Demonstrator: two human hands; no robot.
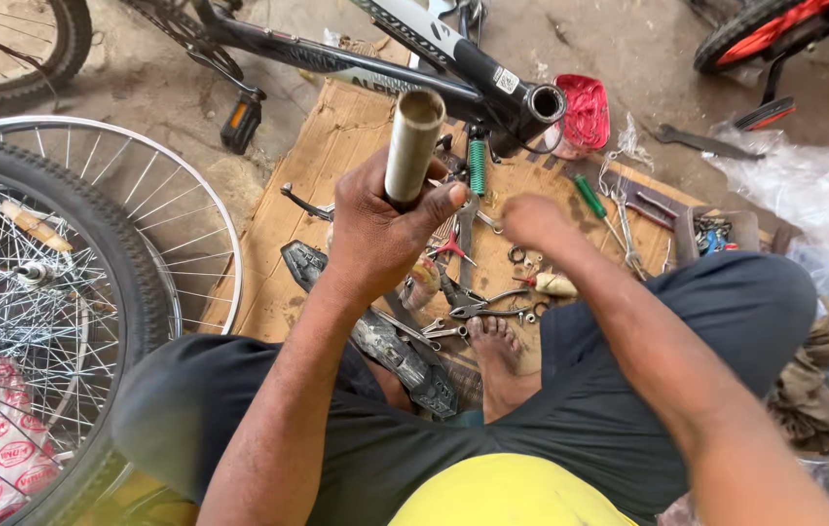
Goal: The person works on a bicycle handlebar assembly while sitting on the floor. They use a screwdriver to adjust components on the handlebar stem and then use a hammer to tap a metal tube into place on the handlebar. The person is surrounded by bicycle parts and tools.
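Note:
My left hand [380,229] is shut around a dull metal tube [412,144], holding it upright above the cardboard sheet [336,156]. Over the scattered tools my right hand [534,222] reaches forward, blurred, with nothing visible in it; whether its fingers are closed I cannot tell. Just beyond the tube lies a black and white bicycle frame [385,68], its open head tube [543,103] facing me. Pliers, spanners and screwdrivers [478,292] lie on the cardboard under both hands.
A spoked wheel with tyre [64,292] and a bare rim [142,185] lie at the left. A red plastic container [585,112] sits by the head tube. Clear plastic wrap [804,185] and another bicycle's red-rimmed wheel [765,29] are at the right. My bare foot [502,356] rests among the tools.

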